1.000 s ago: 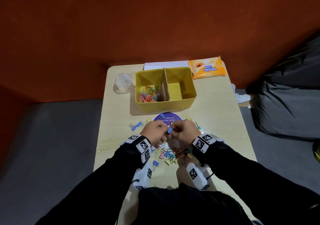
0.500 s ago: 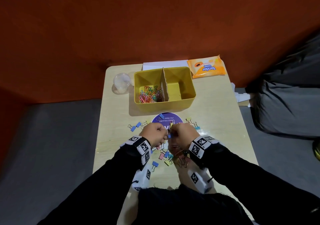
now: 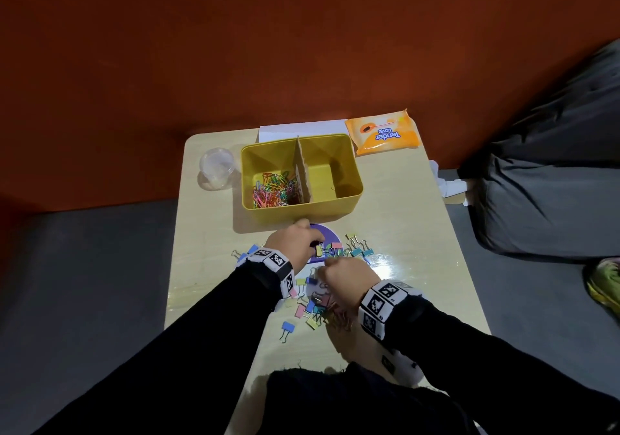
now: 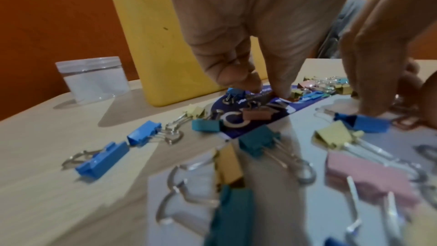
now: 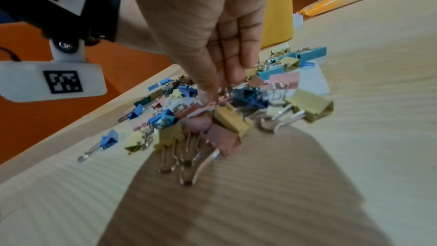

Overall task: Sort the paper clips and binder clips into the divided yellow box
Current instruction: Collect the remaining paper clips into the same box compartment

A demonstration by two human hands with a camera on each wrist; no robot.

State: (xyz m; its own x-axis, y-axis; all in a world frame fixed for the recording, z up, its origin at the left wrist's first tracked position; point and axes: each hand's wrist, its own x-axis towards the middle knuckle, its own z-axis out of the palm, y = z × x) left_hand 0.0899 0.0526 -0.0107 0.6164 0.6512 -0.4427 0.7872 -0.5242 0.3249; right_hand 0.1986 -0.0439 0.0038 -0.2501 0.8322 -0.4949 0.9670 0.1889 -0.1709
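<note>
Both hands down among the binder clips (image 3: 315,303), box waiting at twelve o'clock.

Left hand (image 3: 295,243) fingers curl down onto clips on the purple sticker (image 3: 320,233); whether it grips one, I cannot tell. Right hand (image 3: 349,277) pinches a clip's wire handle. The yellow box (image 3: 349,206) holds paper clips (image 3: 273,188) in its left compartment.
</note>
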